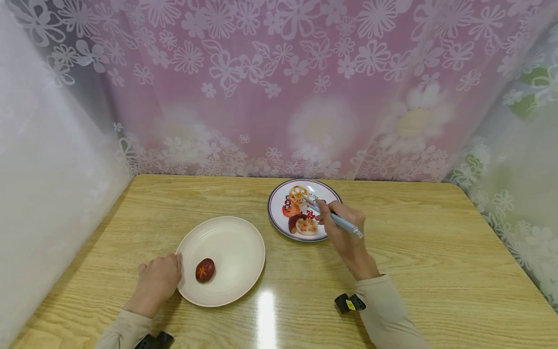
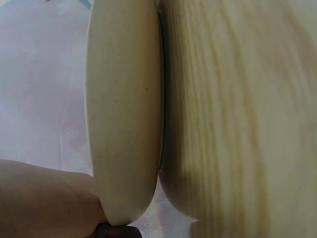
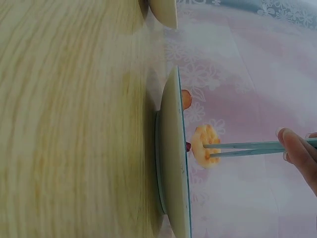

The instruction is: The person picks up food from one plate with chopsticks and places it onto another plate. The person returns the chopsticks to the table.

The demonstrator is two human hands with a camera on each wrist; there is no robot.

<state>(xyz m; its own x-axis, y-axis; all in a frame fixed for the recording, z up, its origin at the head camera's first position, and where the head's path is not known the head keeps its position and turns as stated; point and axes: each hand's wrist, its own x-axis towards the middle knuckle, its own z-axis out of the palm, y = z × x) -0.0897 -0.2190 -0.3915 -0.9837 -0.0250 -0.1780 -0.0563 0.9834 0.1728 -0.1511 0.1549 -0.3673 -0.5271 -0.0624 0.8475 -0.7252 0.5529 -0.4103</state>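
My left hand point(image 1: 159, 278) grips the left rim of a cream plate point(image 1: 237, 261), its speckled side filling much of the left wrist view. On that plate lies a dark red-brown mushroom cap point(image 1: 205, 270) with a star-shaped cut. My right hand point(image 1: 346, 232) holds light blue chopsticks point(image 1: 346, 225) over a patterned white plate point(image 1: 277, 208) with a dark rim. Their tips touch an orange lotus root slice point(image 3: 199, 141), which stands up above the plate's rim in the right wrist view. Another paler lotus root slice point(image 1: 307, 227) lies at the near side.
Also on the patterned plate are an orange-red piece point(image 1: 289, 209) and a dark reddish-brown piece point(image 1: 294, 224). The plates stand apart on a wooden table point(image 1: 436, 252). Flowered pink curtain point(image 1: 261, 121) hangs behind the table's far edge, with pale curtains at both sides.
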